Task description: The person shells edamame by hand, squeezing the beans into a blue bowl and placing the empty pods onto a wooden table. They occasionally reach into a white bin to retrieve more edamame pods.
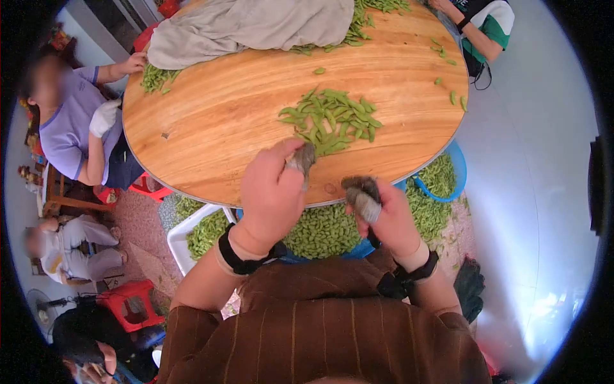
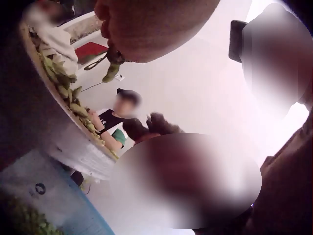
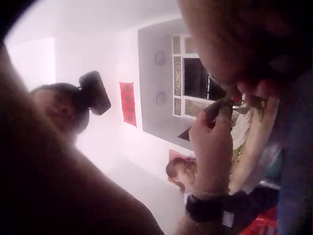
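Observation:
Both hands wear dark grey covers on the thumb and fingertips. My left hand (image 1: pixel 275 192) is over the near edge of the round wooden table (image 1: pixel 204 128), just in front of a loose pile of green soybean pods (image 1: pixel 339 118). In the left wrist view it pinches a soybean pod (image 2: pixel 111 72) that hangs from its fingertips. Right of it, my right hand (image 1: pixel 393 221) is held at the table edge, fingers loosely curled. The left wrist view shows its covered fingertips (image 2: pixel 161 122) slightly apart, with no pod between them.
Shelled green beans (image 1: pixel 323 230) fill a container below the table edge, close to my lap. A white tray (image 1: pixel 182 240) and a blue basket (image 1: pixel 462 169) flank it. Grey cloth (image 1: pixel 256 29) covers more pods at the back. A person (image 1: pixel 77 121) sits at the left.

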Action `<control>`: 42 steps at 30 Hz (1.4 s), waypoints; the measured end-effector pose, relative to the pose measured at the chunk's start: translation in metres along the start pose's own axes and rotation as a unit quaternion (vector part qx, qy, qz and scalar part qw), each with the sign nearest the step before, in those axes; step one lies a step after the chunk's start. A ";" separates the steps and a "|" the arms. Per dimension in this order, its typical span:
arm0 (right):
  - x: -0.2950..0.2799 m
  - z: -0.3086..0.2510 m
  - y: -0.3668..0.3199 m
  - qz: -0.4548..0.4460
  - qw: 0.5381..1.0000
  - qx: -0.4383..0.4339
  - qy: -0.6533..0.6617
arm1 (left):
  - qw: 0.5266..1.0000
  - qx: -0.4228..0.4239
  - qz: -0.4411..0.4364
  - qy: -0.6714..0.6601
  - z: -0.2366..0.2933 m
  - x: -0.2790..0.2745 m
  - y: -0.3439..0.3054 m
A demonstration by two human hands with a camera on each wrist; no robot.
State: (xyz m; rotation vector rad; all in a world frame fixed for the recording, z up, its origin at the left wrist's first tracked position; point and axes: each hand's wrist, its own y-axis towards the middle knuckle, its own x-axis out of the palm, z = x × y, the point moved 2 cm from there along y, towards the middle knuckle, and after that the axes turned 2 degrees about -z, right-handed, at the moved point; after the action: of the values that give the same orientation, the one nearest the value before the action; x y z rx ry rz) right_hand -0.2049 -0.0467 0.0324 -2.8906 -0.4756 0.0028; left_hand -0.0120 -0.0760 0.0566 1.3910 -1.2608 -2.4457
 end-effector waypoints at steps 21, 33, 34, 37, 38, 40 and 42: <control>0.022 -0.006 0.014 -0.009 0.999 -0.037 -0.025 | 0.974 -0.139 -0.061 -0.170 -0.005 -0.008 -0.013; 0.025 -0.016 -0.008 -0.075 0.996 -0.056 0.013 | 0.866 -0.278 -0.180 -0.375 0.013 -0.012 -0.034; 0.024 -0.015 -0.008 -0.074 0.996 -0.056 0.013 | 0.866 -0.278 -0.181 -0.375 0.013 -0.010 -0.036; 0.022 -0.015 -0.008 -0.077 0.996 -0.040 -0.002 | 0.871 -0.273 -0.177 -0.368 0.014 -0.007 -0.039; 0.022 -0.016 -0.009 -0.090 0.995 -0.031 0.011 | 0.886 -0.260 -0.174 -0.342 0.015 -0.008 -0.039; 0.022 -0.017 -0.009 -0.102 0.994 -0.023 0.023 | 0.900 -0.248 -0.171 -0.316 0.016 -0.008 -0.038; 0.022 -0.014 -0.010 -0.102 0.992 -0.010 0.067 | 0.935 -0.223 -0.171 -0.216 0.018 -0.009 -0.037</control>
State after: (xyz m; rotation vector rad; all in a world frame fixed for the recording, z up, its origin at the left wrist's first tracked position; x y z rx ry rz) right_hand -0.1866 -0.0337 0.0492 -2.8223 -0.7467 -0.2265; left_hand -0.0078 -0.0361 0.0426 1.0489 -0.4500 -3.1319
